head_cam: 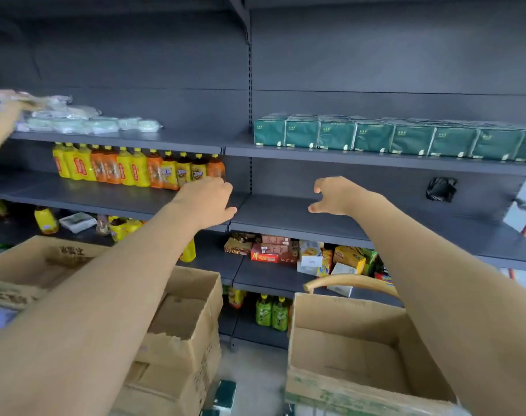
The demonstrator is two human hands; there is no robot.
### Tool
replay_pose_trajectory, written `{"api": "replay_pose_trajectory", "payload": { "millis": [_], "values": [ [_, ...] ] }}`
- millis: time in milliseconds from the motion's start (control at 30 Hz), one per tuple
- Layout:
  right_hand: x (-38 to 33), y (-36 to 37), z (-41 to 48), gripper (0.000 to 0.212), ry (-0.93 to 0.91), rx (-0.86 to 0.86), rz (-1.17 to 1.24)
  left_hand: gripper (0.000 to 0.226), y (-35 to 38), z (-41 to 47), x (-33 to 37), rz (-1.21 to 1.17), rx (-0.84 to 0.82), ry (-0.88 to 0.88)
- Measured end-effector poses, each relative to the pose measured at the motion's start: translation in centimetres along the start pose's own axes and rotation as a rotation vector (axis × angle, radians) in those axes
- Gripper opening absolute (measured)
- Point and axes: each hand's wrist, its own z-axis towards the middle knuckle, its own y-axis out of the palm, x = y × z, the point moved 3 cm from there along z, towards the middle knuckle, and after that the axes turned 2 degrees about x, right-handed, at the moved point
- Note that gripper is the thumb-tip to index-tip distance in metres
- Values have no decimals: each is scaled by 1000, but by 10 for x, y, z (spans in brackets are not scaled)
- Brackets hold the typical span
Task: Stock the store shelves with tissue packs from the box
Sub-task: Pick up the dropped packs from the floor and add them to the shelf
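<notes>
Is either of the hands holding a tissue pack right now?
No, the left hand and right hand are both empty, held out toward the middle shelf.

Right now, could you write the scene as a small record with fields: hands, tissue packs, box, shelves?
left hand: raised before the middle shelf, holds nothing
right hand: raised beside it, holds nothing
tissue packs: dark green, one row on the upper shelf, right bay
right box: open, no packs visible inside
bottles: yellow and orange, middle shelf, left bay
</notes>
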Motion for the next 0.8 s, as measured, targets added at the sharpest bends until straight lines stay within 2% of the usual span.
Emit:
{"api": "replay_pose_trajectory", "payload": {
  "millis": [133,300,500,800],
  "values": [
    [-28,57,35,51,84,-78,19,36,68,24,-23,-52,-112,87],
    [-49,145,54,49,151,-197,-27,41,155,34,-27,-171,-190,112],
    [-50,252,60,47,225,-377,57,40,265,16,-10,-215,-429,151],
    [-47,386,73,41,195,-593,177,42,405,-51,26,-315,-786,5]
  ]
}}
